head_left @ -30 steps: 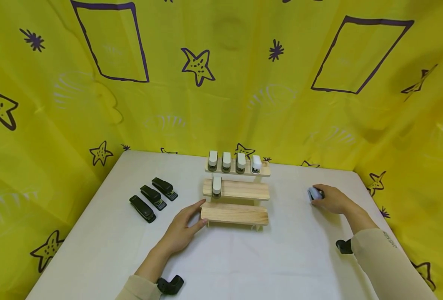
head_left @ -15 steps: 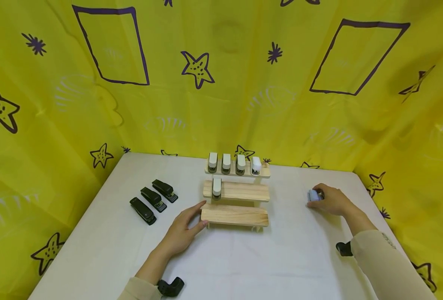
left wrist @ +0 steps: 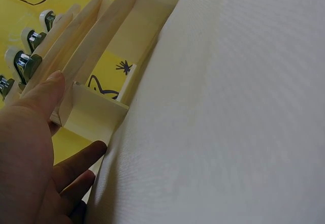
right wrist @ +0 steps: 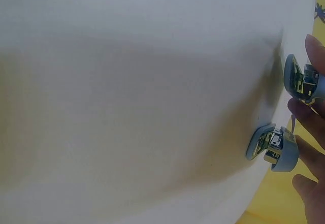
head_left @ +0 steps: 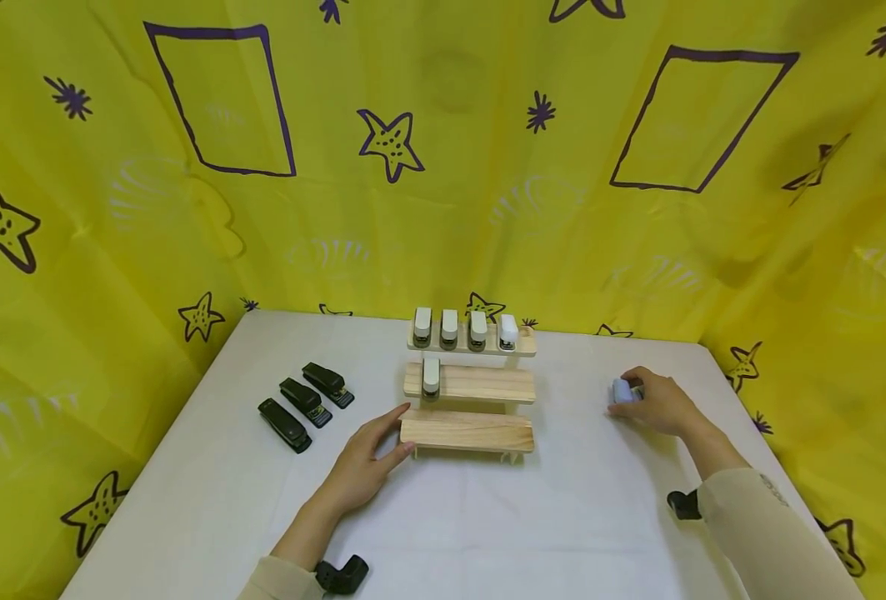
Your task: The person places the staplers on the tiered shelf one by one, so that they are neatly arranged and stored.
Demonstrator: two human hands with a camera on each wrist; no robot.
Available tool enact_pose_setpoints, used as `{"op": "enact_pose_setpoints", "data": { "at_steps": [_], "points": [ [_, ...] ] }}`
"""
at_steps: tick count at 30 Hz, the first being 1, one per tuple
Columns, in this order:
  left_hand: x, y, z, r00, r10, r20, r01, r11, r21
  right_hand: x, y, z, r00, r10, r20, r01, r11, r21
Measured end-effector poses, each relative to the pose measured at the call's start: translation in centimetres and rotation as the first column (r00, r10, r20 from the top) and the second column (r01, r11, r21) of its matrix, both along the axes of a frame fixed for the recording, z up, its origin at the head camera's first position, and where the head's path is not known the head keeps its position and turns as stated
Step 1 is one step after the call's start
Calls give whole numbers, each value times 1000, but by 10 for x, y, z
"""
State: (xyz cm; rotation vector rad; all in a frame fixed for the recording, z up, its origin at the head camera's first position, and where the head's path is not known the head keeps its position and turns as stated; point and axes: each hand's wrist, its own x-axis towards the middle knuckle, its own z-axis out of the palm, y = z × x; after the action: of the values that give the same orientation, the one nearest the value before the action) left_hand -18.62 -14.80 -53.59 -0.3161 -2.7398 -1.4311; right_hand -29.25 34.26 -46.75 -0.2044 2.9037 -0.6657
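Observation:
In the head view my right hand (head_left: pixel 656 402) pinches a light blue stapler (head_left: pixel 621 392) between thumb and index finger, at the table's right side. The right wrist view shows this blue stapler (right wrist: pixel 304 84) with its metal mouth facing the camera. A second blue stapler (right wrist: pixel 277 150) stands on the table beside it, close to my other fingers. My left hand (head_left: pixel 358 467) grips the left end of the lowest board of a three-tier wooden rack (head_left: pixel 468 432), thumb at the front corner, index finger at the back. In the left wrist view the thumb (left wrist: pixel 51 89) lies against the board.
Several white-topped staplers (head_left: pixel 449 328) stand in a row on the rack's top tier. One more white-topped stapler (head_left: pixel 431 378) sits at the left of the middle tier. Three black staplers (head_left: pixel 306 402) lie on the white table (head_left: pixel 480 525) left of the rack. Yellow curtains (head_left: pixel 443 208) surround the table.
My right thumb and index finger have closed further around the blue stapler, which has turned a little. The left hand stays at the rack. The head view has shifted slightly.

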Motion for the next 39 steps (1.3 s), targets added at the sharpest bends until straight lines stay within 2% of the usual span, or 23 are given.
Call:
{"op": "enact_pose_setpoints", "data": {
  "at_steps": [9, 21, 28, 39],
  "points": [
    [1, 0, 1, 1000, -6, 11, 6, 1000, 7, 14, -8, 6, 997, 15, -79, -18, 999, -40],
    [2, 0, -1, 1000, 6, 24, -6, 1000, 3, 33, -29, 24, 993, 4, -114, -16, 994, -110],
    [1, -3, -3, 1000, -10, 20, 9, 1000, 19, 46, -43, 36, 991, -6, -133, -14, 989, -148],
    [1, -2, -1, 1000, -21, 15, 21, 999, 33, 60, -61, 45, 987, 10, -159, -40, 982, -187]
  ]
}}
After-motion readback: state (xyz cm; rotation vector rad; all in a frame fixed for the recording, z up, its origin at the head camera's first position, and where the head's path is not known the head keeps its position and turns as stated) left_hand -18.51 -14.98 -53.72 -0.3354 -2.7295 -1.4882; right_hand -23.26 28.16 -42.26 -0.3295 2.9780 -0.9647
